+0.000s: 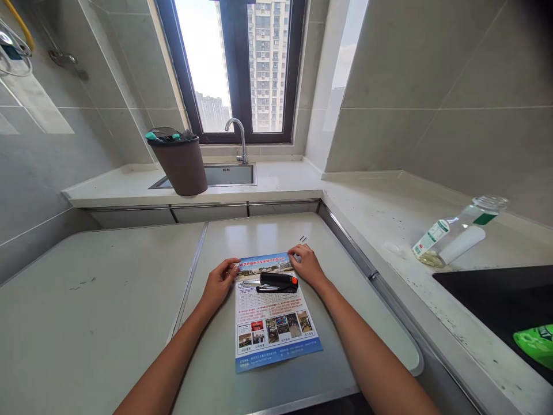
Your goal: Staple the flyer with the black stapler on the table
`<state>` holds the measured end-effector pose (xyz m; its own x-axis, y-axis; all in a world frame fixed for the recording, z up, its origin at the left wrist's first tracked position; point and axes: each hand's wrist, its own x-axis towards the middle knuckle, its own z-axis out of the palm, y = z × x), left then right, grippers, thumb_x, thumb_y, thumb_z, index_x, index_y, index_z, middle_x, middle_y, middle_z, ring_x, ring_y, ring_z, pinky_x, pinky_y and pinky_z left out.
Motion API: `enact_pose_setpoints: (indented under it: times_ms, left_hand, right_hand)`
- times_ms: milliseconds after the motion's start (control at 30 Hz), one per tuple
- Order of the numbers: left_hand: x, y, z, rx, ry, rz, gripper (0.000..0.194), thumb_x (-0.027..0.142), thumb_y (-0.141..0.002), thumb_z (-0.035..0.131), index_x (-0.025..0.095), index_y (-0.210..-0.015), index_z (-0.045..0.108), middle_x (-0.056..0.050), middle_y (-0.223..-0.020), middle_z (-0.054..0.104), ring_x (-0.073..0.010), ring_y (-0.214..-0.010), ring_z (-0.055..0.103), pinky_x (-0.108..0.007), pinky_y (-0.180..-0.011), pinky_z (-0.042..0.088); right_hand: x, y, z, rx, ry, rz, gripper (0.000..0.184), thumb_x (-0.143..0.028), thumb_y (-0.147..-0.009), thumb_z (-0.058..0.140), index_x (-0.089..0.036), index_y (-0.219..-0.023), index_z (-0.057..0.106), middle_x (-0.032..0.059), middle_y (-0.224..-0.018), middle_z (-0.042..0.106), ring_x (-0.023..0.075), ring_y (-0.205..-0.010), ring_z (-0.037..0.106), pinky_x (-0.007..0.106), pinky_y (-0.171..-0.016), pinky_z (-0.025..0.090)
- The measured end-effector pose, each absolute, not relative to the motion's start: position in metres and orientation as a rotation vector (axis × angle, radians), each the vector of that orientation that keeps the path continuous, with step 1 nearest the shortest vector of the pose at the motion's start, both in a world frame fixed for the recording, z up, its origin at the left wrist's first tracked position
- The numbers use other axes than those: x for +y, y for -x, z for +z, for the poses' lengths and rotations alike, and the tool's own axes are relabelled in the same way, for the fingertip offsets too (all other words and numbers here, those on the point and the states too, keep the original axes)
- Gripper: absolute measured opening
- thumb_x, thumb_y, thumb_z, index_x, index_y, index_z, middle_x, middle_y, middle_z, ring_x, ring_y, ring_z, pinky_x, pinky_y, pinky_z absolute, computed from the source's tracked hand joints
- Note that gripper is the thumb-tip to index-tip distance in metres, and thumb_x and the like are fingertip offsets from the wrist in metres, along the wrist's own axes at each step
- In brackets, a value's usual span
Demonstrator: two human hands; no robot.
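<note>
A printed leaflet [276, 340] with blue bands at top and bottom, text and small photos lies on the pale table panel. On its upper half rests a black stapler [279, 282] with an orange-red patch at its right end. My left hand [219, 281] pinches the leaflet's upper left edge, fingers curled. At the upper right corner my right hand [307, 264] grips the paper, its fingers bent over the edge. Neither hand touches the stapler. Just beyond my right hand lie a few small thin metal bits [303, 238], perhaps staples.
A brown bin [181, 164] with items in it stands by the sink [233, 174] and its faucet [242, 138]. On the right counter [389, 213] a clear bottle [460, 230] appears tilted, near a black surface [496, 305] with a green packet [536, 344]. A window is behind.
</note>
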<state>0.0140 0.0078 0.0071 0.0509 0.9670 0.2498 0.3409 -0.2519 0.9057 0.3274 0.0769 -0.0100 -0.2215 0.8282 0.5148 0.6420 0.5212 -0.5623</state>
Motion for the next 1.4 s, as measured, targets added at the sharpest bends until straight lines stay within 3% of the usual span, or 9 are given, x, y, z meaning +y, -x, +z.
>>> enact_pose_setpoints:
  times_ms: [233, 433, 833, 1167, 1400]
  left_hand:
    - [0.0, -0.019, 0.012, 1.361, -1.919, 1.148, 0.037, 0.045, -0.095, 0.061, 0.023, -0.124, 0.067, -0.003, -0.098, 0.072, -0.0136, -0.07, 0.057, -0.028, -0.073, 0.05]
    - [0.003, -0.018, 0.008, 1.353, -2.048, 1.107, 0.026, 0.041, -0.096, 0.061, 0.022, -0.111, 0.07, -0.003, -0.105, 0.075, -0.0139, -0.072, 0.06, -0.028, -0.075, 0.051]
    - [0.003, -0.021, 0.008, 1.333, -2.124, 1.08, 0.019, 0.033, -0.095, 0.061, 0.022, -0.109, 0.069, -0.001, -0.1, 0.075, -0.0135, -0.071, 0.061, -0.027, -0.074, 0.052]
    - [0.004, -0.023, 0.004, 1.333, -2.243, 0.943, 0.02, 0.034, -0.098, 0.057, 0.026, -0.109, 0.072, -0.004, -0.104, 0.077, -0.0222, -0.096, 0.07, -0.034, -0.087, 0.054]
    - [0.008, -0.027, -0.004, 1.259, -2.361, 0.891, 0.024, 0.038, -0.1, 0.055, 0.026, -0.108, 0.074, -0.006, -0.107, 0.078, -0.0247, -0.1, 0.071, -0.04, -0.095, 0.053]
  right_hand:
    - [0.078, -0.328, -0.011, -1.968, 1.232, 0.341, 0.019, -0.009, -0.086, 0.06, -0.022, -0.087, 0.074, 0.0047, -0.087, 0.072, 0.0227, -0.088, 0.06, 0.035, -0.083, 0.047]
    - [0.078, -0.327, -0.012, -1.984, 1.234, 0.36, 0.019, -0.008, -0.086, 0.06, -0.021, -0.087, 0.074, 0.0044, -0.087, 0.072, 0.022, -0.087, 0.06, 0.034, -0.083, 0.047]
    - [0.082, -0.328, -0.017, -2.009, 1.23, 0.359, 0.021, -0.007, -0.084, 0.059, -0.022, -0.086, 0.073, 0.0031, -0.087, 0.072, 0.0213, -0.088, 0.06, 0.034, -0.084, 0.046]
    - [0.081, -0.328, -0.016, -2.019, 1.242, 0.36, 0.02, -0.008, -0.085, 0.059, -0.021, -0.087, 0.074, 0.0041, -0.088, 0.072, 0.0216, -0.088, 0.06, 0.034, -0.084, 0.047]
    - [0.082, -0.329, -0.015, -2.026, 1.24, 0.36, 0.018, -0.009, -0.085, 0.061, -0.021, -0.086, 0.074, 0.0044, -0.088, 0.072, 0.0219, -0.088, 0.061, 0.035, -0.086, 0.047]
